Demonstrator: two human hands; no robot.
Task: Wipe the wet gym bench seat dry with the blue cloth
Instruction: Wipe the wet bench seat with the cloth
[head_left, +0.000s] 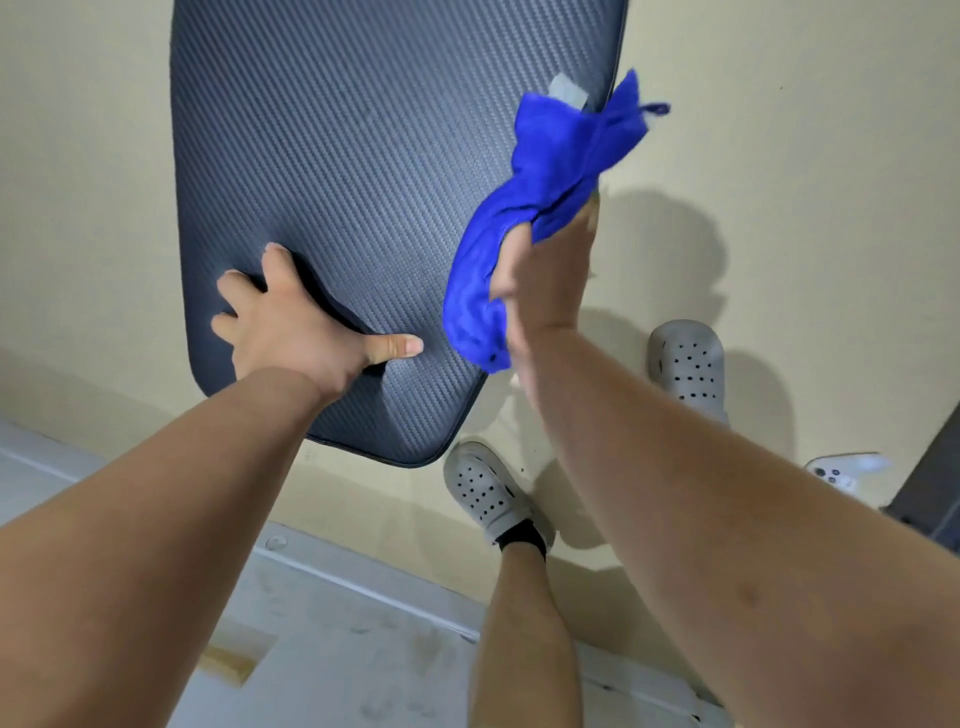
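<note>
Over cream floor (779, 156), left hand (296, 332) lies spread on the dark bench seat (353, 156), right hand (545, 280) grips blue cloth (556, 171)

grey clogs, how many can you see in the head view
2. One grey clog is right of the blue cloth, partly hidden by the right forearm. The other is below the bench seat's near corner, worn over a black sock. No others show.

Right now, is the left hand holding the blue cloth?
No, the right hand grips the blue cloth, while the left hand rests with spread fingers on the bench seat.
</note>
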